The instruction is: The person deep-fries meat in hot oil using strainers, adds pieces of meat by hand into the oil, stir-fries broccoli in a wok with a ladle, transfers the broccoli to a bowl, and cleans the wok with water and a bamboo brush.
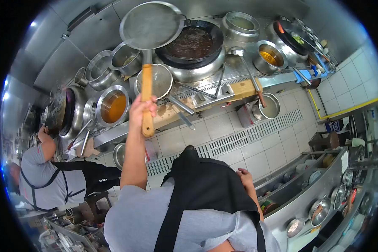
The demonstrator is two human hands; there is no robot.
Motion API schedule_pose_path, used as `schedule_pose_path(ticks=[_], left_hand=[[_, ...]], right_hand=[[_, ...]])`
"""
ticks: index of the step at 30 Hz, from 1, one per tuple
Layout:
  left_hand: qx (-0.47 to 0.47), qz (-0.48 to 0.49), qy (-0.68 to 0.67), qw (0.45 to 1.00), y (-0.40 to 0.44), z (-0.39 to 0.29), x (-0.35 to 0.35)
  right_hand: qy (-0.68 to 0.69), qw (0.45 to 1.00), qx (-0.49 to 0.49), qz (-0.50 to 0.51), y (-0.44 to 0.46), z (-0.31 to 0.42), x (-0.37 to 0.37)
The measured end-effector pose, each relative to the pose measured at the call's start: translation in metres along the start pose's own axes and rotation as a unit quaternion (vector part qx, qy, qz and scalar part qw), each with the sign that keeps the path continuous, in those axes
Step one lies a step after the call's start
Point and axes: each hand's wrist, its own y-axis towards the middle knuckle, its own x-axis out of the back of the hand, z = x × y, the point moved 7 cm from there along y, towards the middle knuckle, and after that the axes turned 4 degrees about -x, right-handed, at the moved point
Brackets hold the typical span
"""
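Observation:
My left hand [143,110] is wrapped around the wooden handle of a large round mesh strainer [152,25]. The strainer is raised over the stove, and its rim overlaps the left edge of a black wok [193,44] holding dark, bubbling liquid. Below the mesh, a smaller strainer [157,82] rests at the stove's front, partly covered by the wooden handle. My right hand [245,178] hangs low beside the black apron [214,185], its fingers loosely bent and nothing visible in them.
Left of the wok stands a pot of orange liquid [113,106]; another pot [269,58] is to its right. A ladle [250,73] lies across the stove edge. At the far left a co-worker [54,176] reaches to another wok. A steel counter [306,193] runs along my right.

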Motion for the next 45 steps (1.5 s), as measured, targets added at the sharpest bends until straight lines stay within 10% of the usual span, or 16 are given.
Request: schedule_pose_path(ticks=[6, 8, 9, 13, 14, 18, 23, 32, 34, 45], left_hand=[[0.022, -0.191, 0.065, 0.979, 0.049, -0.044, 0.138], [0.048, -0.068, -0.044, 0.996, 0.063, -0.043, 0.149], [-0.053, -0.207, 0.165, 0.963, 0.068, -0.057, 0.190], [-0.371, 0.147, 0.450, 0.799, 0.065, -0.080, 0.164], [-0.112, 0.201, 0.183, 0.956, 0.096, -0.075, 0.206], [0.122, -0.081, 0.161, 0.976, 0.063, -0.056, 0.184], [0.063, -0.036, 0.313, 0.947, 0.072, -0.043, 0.116], [-0.208, 0.274, 0.609, 0.715, 0.142, -0.056, -0.054], [0.002, 0.223, 0.462, 0.858, 0.145, 0.045, -0.125], [0.238, 0.669, 0.349, 0.611, -0.198, 0.423, -0.500]], right_hand=[[-0.100, 0.994, 0.031, -0.007, 0.050, 0.053, -0.039], [-0.208, 0.978, 0.018, -0.024, 0.049, 0.067, -0.040], [-0.282, 0.937, 0.154, -0.141, 0.067, 0.053, -0.040], [-0.095, 0.990, -0.016, -0.106, 0.032, 0.056, -0.029], [-0.080, 0.986, -0.022, -0.143, 0.019, 0.056, -0.017], [0.176, 0.954, -0.054, -0.238, -0.003, -0.005, 0.041], [0.366, 0.841, 0.009, -0.397, -0.082, -0.094, 0.147], [0.632, 0.402, 0.032, -0.662, -0.262, -0.259, 0.294], [0.637, 0.401, 0.062, -0.655, -0.265, -0.277, 0.314], [0.600, 0.585, 0.027, -0.545, -0.273, -0.284, 0.270]])
